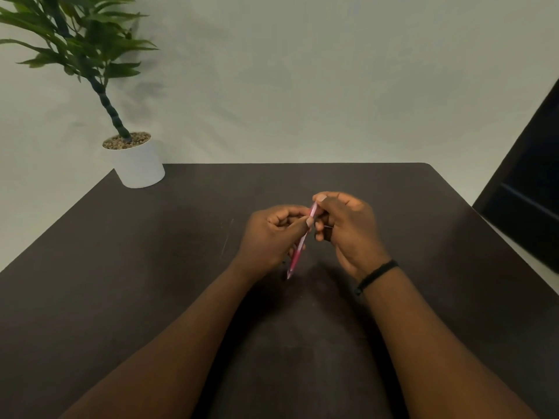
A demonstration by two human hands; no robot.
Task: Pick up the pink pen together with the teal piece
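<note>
Table [151, 267] dark, w/ plant [133, 158], pale wall [302, 71].

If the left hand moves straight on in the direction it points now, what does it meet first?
Probably the right hand: the left hand points right, both holding the pink pen between them. Depth is unclear.

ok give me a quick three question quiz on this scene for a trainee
1. True or false: both hands hold the pink pen.
2. Which wrist wears the black band: A left, B right?
3. What stands at the far left corner of the dark table?

Key:
1. True: the left hand and the right hand each have fingers curled round it, above the table.
2. B.
3. A potted plant in a white pot.
</note>
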